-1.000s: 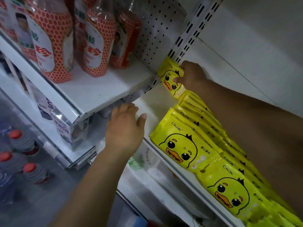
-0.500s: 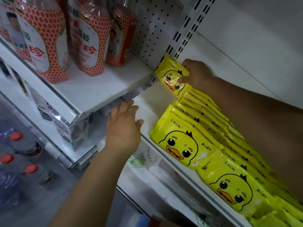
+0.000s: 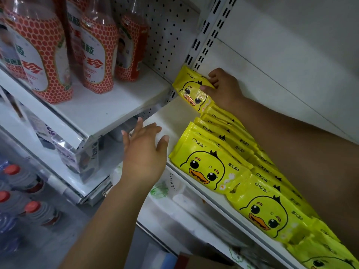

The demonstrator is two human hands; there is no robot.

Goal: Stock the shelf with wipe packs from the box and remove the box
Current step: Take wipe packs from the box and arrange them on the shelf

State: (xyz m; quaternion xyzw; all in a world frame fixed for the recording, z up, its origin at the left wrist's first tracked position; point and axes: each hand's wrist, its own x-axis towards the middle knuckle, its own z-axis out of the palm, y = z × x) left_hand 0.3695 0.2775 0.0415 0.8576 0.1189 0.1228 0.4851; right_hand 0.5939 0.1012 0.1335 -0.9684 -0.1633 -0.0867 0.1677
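Note:
Yellow wipe packs with a duck face stand in rows on a white shelf (image 3: pixel 175 121). My right hand (image 3: pixel 223 88) reaches to the back of the shelf and pinches the rearmost wipe pack (image 3: pixel 191 88) by its right edge, thumb on its face. Several more packs (image 3: pixel 209 167) fill the row toward the front edge. My left hand (image 3: pixel 144 152) hovers with its fingers spread over the bare left part of the shelf, holding nothing. The box is mostly out of view; a brown corner (image 3: pixel 192 261) shows at the bottom edge.
Left of this bay, a higher shelf (image 3: pixel 108 113) carries red honeycomb-patterned bottles (image 3: pixel 38 53). A slotted upright (image 3: pixel 202 39) and perforated back panel stand behind. Silver packets (image 3: pixel 81 156) sit below, and red-capped water bottles (image 3: pixel 29 208) stand on the floor at left.
My right hand has turned the rearmost pack so more of its duck face shows. My left hand has lifted off the shelf edge and spread its fingers.

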